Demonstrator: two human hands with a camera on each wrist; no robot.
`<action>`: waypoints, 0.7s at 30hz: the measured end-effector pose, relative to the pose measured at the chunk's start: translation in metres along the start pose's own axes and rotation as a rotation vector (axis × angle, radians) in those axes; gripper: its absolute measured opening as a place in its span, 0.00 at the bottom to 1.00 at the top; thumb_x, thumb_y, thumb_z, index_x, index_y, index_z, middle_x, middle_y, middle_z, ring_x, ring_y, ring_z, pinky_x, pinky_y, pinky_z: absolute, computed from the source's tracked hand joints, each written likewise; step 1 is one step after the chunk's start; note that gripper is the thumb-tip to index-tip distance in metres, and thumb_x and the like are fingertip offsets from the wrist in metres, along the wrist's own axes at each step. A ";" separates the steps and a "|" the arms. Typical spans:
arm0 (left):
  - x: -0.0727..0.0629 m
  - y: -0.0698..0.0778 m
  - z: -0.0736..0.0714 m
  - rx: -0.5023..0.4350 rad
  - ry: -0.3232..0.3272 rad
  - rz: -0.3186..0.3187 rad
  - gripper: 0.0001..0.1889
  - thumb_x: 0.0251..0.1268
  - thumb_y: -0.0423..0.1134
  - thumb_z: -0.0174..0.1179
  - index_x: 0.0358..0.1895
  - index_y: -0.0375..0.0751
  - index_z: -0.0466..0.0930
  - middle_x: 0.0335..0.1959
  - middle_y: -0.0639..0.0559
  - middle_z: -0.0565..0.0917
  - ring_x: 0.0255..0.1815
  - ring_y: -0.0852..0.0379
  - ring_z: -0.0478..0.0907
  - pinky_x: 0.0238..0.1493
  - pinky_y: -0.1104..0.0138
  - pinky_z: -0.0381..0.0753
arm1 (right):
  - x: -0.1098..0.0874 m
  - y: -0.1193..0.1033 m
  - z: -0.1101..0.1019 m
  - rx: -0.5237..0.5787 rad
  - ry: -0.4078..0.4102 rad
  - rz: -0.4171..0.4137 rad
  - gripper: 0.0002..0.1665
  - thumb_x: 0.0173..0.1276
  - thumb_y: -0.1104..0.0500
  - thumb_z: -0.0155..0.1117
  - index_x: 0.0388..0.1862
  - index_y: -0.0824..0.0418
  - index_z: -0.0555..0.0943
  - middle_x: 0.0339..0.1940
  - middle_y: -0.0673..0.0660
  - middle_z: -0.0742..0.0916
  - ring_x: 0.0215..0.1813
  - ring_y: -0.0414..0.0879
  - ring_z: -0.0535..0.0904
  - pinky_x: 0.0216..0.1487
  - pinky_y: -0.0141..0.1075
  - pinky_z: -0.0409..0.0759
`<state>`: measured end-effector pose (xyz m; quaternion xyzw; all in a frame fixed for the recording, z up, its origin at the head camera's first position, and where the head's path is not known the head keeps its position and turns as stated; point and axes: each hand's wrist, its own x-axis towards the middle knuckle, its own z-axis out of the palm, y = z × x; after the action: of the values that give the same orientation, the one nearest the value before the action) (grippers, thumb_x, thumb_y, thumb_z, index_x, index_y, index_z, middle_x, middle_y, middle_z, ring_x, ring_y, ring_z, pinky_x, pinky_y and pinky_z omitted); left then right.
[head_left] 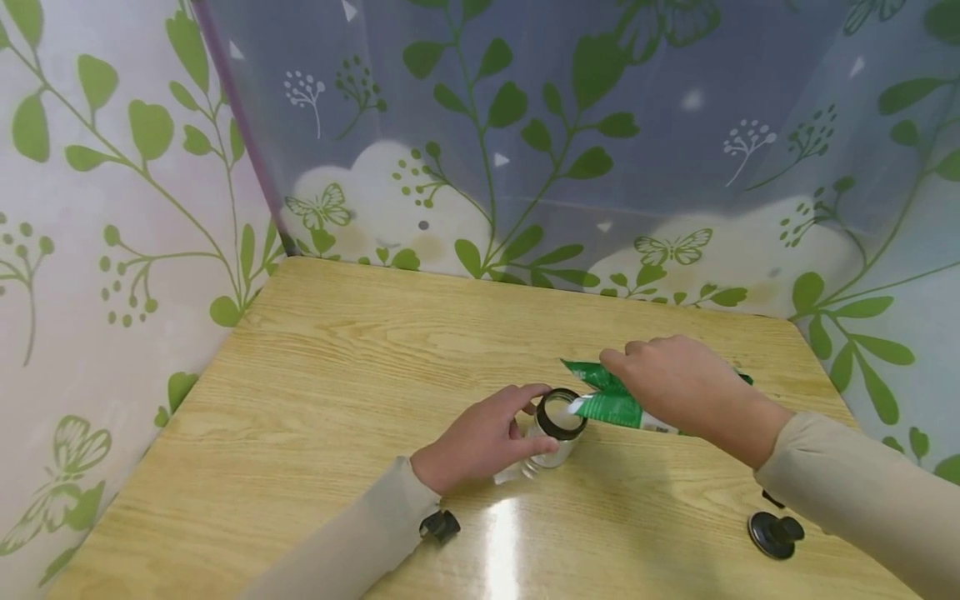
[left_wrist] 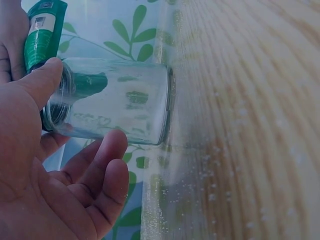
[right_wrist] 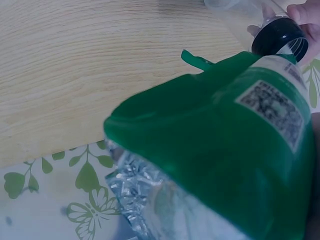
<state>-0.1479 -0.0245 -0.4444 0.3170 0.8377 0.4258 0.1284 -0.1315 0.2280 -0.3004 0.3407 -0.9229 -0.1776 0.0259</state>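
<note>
Glass jar (left_wrist: 125, 107) stands on desk (head_left: 360, 350) | my left hand (head_left: 487, 437) grips it up top, likely steadying | my right hand (head_left: 686, 387) clamps green pouch (head_left: 611, 408), tip at jar's opening, presumably avoiding spills

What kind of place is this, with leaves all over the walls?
Probably a small indoor booth or nook, though I can't be sure. The wooden table has leaf-and-butterfly walls on three sides, and a glass jar is at hand for tabletop work.
</note>
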 end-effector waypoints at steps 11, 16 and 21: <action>0.001 0.000 0.000 0.000 0.000 -0.002 0.42 0.67 0.66 0.63 0.79 0.55 0.63 0.61 0.52 0.79 0.33 0.67 0.80 0.38 0.69 0.80 | 0.002 0.001 -0.005 -0.014 -0.033 0.022 0.12 0.66 0.70 0.73 0.41 0.59 0.78 0.23 0.52 0.78 0.20 0.42 0.71 0.19 0.37 0.73; 0.001 -0.001 0.000 0.002 -0.001 0.000 0.42 0.68 0.67 0.63 0.80 0.55 0.62 0.61 0.52 0.79 0.33 0.67 0.80 0.39 0.69 0.80 | 0.003 0.000 -0.005 -0.011 -0.051 0.030 0.12 0.67 0.70 0.72 0.42 0.59 0.79 0.23 0.52 0.79 0.20 0.42 0.71 0.19 0.37 0.72; 0.000 -0.002 0.000 -0.004 -0.005 0.000 0.42 0.68 0.67 0.62 0.80 0.55 0.62 0.62 0.52 0.79 0.33 0.67 0.80 0.40 0.69 0.80 | 0.003 0.000 -0.006 -0.012 -0.048 0.030 0.12 0.66 0.70 0.72 0.42 0.59 0.79 0.23 0.52 0.79 0.20 0.43 0.71 0.19 0.37 0.73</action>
<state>-0.1488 -0.0252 -0.4461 0.3181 0.8364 0.4266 0.1311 -0.1323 0.2244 -0.2951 0.3223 -0.9272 -0.1909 0.0086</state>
